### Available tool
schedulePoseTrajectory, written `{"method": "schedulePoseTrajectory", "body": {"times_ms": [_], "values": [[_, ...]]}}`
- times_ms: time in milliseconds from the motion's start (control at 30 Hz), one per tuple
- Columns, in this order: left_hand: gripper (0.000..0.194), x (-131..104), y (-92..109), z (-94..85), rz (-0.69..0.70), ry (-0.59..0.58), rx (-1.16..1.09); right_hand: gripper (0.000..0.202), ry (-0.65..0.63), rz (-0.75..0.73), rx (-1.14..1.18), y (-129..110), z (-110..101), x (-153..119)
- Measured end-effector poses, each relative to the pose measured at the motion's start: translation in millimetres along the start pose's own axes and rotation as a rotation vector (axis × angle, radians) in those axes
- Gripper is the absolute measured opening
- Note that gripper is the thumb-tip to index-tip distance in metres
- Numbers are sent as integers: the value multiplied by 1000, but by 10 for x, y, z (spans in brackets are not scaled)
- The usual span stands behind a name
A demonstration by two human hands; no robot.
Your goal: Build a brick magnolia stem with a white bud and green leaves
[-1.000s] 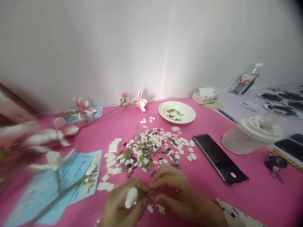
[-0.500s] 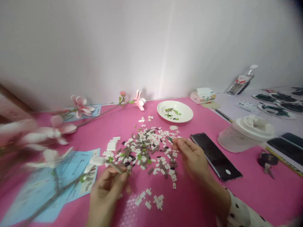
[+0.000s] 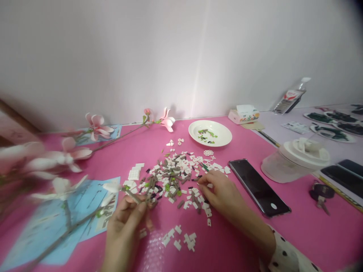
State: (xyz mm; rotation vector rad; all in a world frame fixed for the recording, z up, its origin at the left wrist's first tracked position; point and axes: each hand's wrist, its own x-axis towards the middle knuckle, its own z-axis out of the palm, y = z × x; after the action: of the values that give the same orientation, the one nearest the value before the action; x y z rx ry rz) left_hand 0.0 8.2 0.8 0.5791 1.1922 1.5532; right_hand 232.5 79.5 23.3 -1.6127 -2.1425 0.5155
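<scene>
My left hand (image 3: 127, 221) is closed on a small brick-built branch (image 3: 132, 195) with a white bud at its left end. My right hand (image 3: 217, 189) reaches over the right side of a pile of small white, brown and green pieces (image 3: 174, 177). Its thumb and forefinger are close together beside a small dark piece; what they hold is too small to make out. A thin green tool (image 3: 204, 167) shows at the top of that hand. Several white pieces (image 3: 190, 241) lie nearer to me, in front of the pile.
A white plate (image 3: 210, 133) with green bits stands behind the pile. A black phone (image 3: 258, 187), a lidded cup (image 3: 292, 160) and keys (image 3: 321, 194) lie to the right. Flower branches (image 3: 68, 155) and a blue sheet (image 3: 65, 226) occupy the left.
My right hand has moved left and down onto the pile's edge, uncovering white pieces by the phone. My left hand and the branch have shifted slightly left.
</scene>
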Motion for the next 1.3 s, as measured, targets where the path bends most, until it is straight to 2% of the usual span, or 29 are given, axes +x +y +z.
{"method": "schedulePoseTrajectory", "body": {"times_ms": [233,533,767,933,1100,1300], "values": [[21,4,21,40,2,9,-5,17,-119,127,-104,17,-157,15],[23,33,-25,18,-16,-16,-14,16,-342,88,-121,121,-220,-15],[21,16,-31,29,-22,-48,20,11,-297,119,-123,73,-129,-14],[18,20,-55,22,-13,-108,52,7,-221,91,-124,58,-55,-27],[17,6,-34,17,-1,-144,89,11,-195,65,-136,19,-28,-29],[17,9,-13,39,2,-135,119,14,-163,37,-133,9,1,-30]]}}
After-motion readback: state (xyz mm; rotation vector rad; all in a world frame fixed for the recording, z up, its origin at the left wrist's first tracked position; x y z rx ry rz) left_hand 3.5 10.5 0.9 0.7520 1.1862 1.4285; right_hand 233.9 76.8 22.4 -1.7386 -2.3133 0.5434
